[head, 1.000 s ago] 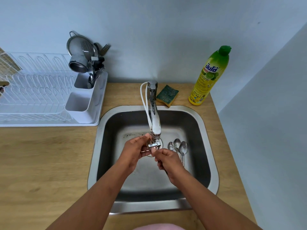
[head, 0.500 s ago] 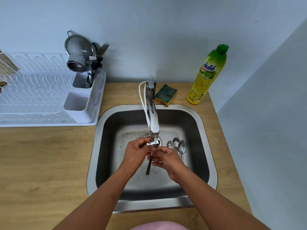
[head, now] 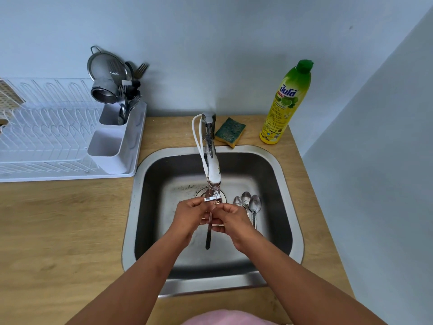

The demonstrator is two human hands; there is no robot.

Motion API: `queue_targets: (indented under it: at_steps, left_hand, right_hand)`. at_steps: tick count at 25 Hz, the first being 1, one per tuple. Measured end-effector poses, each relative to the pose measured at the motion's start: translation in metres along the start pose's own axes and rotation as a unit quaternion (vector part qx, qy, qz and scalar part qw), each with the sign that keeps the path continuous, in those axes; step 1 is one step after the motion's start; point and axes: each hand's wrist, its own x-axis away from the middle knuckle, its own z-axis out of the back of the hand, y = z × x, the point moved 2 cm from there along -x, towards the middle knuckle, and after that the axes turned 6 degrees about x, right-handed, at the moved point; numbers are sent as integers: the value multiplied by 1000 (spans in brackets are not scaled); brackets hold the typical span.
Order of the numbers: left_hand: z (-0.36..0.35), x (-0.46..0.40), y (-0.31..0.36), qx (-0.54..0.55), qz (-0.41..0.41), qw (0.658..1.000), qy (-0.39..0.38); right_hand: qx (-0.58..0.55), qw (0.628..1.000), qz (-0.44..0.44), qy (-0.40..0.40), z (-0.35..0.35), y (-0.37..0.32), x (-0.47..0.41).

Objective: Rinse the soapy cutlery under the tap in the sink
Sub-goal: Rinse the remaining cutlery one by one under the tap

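Both my hands meet under the spout of the tap (head: 212, 170) over the steel sink (head: 290, 207). My left hand (head: 189, 215) and my right hand (head: 230, 219) together grip one piece of cutlery (head: 208, 238). Its dark handle hangs down between my hands; its upper end is hidden by my fingers. Three spoons (head: 249, 206) lie on the sink floor just right of my right hand.
A white dish rack (head: 58, 137) with a cutlery holder full of utensils (head: 121, 95) stands at the left on the wooden counter. A green sponge (head: 229, 131) and a yellow-green dish soap bottle (head: 285, 102) sit behind the sink. A wall closes the right side.
The cutlery handle, hidden a second ago, now hangs down between my hands. My hands have stayed under the spout, shifting slightly.
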Motion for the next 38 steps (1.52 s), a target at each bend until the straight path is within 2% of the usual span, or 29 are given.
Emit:
queue_targets:
  at_steps: [4, 7, 10, 12, 14, 17, 21, 24, 29, 31, 34, 36, 38]
  left_hand:
    - [-5, 7, -5, -20, -50, 998, 17]
    - [-7, 10, -13, -70, -24, 997, -28]
    - [-4, 5, -14, -35, 8, 999, 9]
    - [-2, -4, -13, 12, 52, 998, 32]
    - [-2, -12, -13, 39, 93, 995, 20]
    - [-2, -18, -16, 63, 116, 991, -7]
    - [3, -20, -26, 73, 126, 989, 11]
    - [5, -25, -31, 78, 139, 987, 28]
    - [8, -28, -36, 78, 159, 983, 45]
    - [10, -27, -38, 78, 162, 983, 50]
    - [13, -26, -40, 60, 153, 984, 69]
    - [14, -25, -40, 38, 144, 985, 84]
    - [13, -20, -38, 25, 130, 988, 83]
  right_hand:
    - [55, 996, 62, 19, 9, 5, 8]
    - [58, 994, 84, 47, 16, 14, 14]
    - [131, 985, 61, 96, 23, 31, 9]
    - [246, 950, 27, 192, 37, 39, 2]
    - [369, 892, -27, 258, 55, 45, -7]
    - [475, 839, -103, 244, 68, 50, -23]
    - [519, 816, -114, 227, 64, 51, -50]
    - [499, 828, -110, 231, 62, 54, -63]
    - [502, 835, -129, 184, 64, 55, -70]
    - [428, 879, -134, 159, 62, 52, -67]
    - [236, 963, -90, 91, 37, 39, -54]
    - [146, 987, -49, 48, 17, 28, -43]
    - [149, 989, -21, 5, 1, 17, -29]
